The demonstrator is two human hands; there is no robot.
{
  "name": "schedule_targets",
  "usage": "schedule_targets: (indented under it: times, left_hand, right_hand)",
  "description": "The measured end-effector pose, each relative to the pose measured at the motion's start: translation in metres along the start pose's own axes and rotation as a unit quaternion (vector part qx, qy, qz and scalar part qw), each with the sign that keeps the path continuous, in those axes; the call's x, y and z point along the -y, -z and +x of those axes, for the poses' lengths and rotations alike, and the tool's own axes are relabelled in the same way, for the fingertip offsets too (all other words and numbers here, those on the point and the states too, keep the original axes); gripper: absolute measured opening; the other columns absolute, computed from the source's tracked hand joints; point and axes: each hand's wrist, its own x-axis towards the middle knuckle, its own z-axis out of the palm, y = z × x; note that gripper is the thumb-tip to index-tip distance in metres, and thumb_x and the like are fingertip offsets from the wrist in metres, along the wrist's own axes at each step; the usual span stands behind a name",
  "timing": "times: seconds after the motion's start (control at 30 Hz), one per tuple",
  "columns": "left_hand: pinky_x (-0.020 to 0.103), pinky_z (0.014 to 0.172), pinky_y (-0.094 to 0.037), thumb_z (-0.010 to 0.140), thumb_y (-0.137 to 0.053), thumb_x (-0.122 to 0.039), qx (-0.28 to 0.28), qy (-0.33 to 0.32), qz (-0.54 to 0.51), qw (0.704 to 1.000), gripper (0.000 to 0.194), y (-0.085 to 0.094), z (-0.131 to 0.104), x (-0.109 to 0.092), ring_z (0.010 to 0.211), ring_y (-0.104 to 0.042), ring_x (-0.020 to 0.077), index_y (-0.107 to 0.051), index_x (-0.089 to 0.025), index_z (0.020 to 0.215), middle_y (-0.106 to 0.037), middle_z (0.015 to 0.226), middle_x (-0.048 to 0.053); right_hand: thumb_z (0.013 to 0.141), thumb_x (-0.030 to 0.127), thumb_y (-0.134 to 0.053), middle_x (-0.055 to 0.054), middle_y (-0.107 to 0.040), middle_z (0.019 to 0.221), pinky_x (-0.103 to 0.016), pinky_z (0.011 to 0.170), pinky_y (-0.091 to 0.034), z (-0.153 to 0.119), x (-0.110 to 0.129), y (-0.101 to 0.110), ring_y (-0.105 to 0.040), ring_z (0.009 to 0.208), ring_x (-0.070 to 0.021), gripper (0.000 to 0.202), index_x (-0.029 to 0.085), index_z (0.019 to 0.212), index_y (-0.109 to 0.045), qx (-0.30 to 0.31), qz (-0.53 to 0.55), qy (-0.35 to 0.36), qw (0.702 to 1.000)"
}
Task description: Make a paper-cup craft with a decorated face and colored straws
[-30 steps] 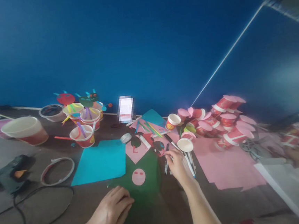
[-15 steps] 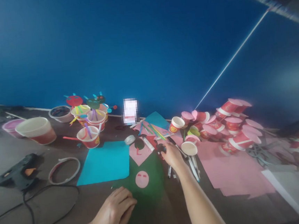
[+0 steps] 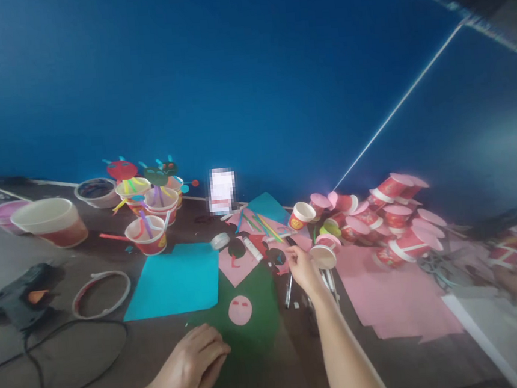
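My left hand [image 3: 194,362] rests on the table at the left edge of a green paper sheet [image 3: 262,311], fingers loosely curled together, with nothing visible in them. On that sheet lies a pink paper disc [image 3: 240,311] with two small red strips. My right hand [image 3: 303,268] reaches out past the sheet, its fingers closed at a black marker [image 3: 290,241] that it partly covers. Just left of those fingers are a dark paper disc [image 3: 275,256] with a blue piece on it and a small pink cut-out [image 3: 283,269]. A pen [image 3: 289,291] lies below.
A blue sheet [image 3: 176,283], a glue gun [image 3: 14,300] with its cable and a tape ring [image 3: 101,295] are to the left. Decorated paper cups [image 3: 149,243] stand behind. Red cups with pink discs [image 3: 396,218] are piled right, beyond pink paper [image 3: 394,291].
My right hand has shifted from beside the dark paper disc onto the black marker, uncovering the disc and the pink cut-out. My left hand has stayed in place. The view has turned slightly right.
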Motion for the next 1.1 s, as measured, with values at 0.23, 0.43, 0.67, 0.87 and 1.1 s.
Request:
schedule_targets:
  times: [0.23, 0.43, 0.67, 0.87, 1.1]
  left_hand:
    - [0.031, 0.069, -0.042, 0.089, -0.04, -0.011, 0.0, 0.008, -0.005, 1.0, 0.021, 0.0, 0.001, -0.001, 0.08, -0.053, 0.0189, -0.058, -0.02, 0.094, -0.058, 0.084, 0.007]
    - [0.032, 0.069, -0.043, 0.089, -0.039, -0.012, -0.004, 0.021, -0.009, 1.0, 0.022, 0.002, 0.001, -0.004, 0.078, -0.054, 0.0188, -0.059, -0.019, 0.093, -0.058, 0.082, 0.007]
    - [0.034, 0.071, -0.047, 0.087, -0.041, -0.013, -0.007, 0.053, 0.005, 0.999, 0.023, 0.007, -0.002, -0.013, 0.08, -0.055, 0.0192, -0.059, -0.021, 0.097, -0.06, 0.086, 0.006]
    - [0.045, 0.102, -0.039, 0.082, -0.051, -0.018, -0.027, 0.108, 0.115, 0.987, 0.05, 0.014, -0.009, 0.003, 0.124, -0.042, 0.0279, -0.041, -0.019, 0.131, -0.048, 0.134, 0.011]
    - [0.053, 0.104, -0.034, 0.084, -0.051, -0.032, 0.019, 0.15, 0.204, 0.967, 0.06, 0.019, -0.021, 0.023, 0.132, -0.033, 0.0306, -0.03, -0.02, 0.14, -0.039, 0.144, 0.008]
  right_hand:
    - [0.078, 0.025, -0.059, -0.003, -0.07, 0.077, -0.026, 0.067, -0.047, -0.004, 0.012, 0.0, -0.066, 0.075, -0.0195, 0.012, 0.021, 0.087, -0.067, 0.03, -0.011, 0.034, 0.999]
    - [0.078, 0.016, -0.057, -0.006, -0.064, 0.08, -0.032, 0.075, -0.045, -0.034, 0.033, 0.004, -0.061, 0.081, -0.0217, 0.006, 0.018, 0.079, -0.063, 0.007, -0.007, 0.09, 0.996]
    - [0.081, 0.015, -0.056, -0.005, -0.06, 0.093, -0.035, 0.079, -0.048, -0.095, 0.077, -0.006, -0.058, 0.091, -0.0222, 0.018, 0.021, 0.097, -0.059, 0.048, 0.074, 0.206, 0.975]
    - [0.074, 0.008, -0.06, -0.008, -0.056, 0.113, -0.042, 0.088, -0.047, -0.123, 0.089, -0.026, -0.053, 0.104, -0.0263, 0.05, 0.022, 0.12, -0.047, 0.052, 0.077, 0.226, 0.97]
    - [0.076, 0.008, -0.058, -0.007, -0.058, 0.105, -0.043, 0.083, -0.049, -0.119, 0.083, -0.038, -0.055, 0.098, -0.0267, 0.042, 0.023, 0.115, -0.049, 0.026, 0.055, 0.217, 0.974]
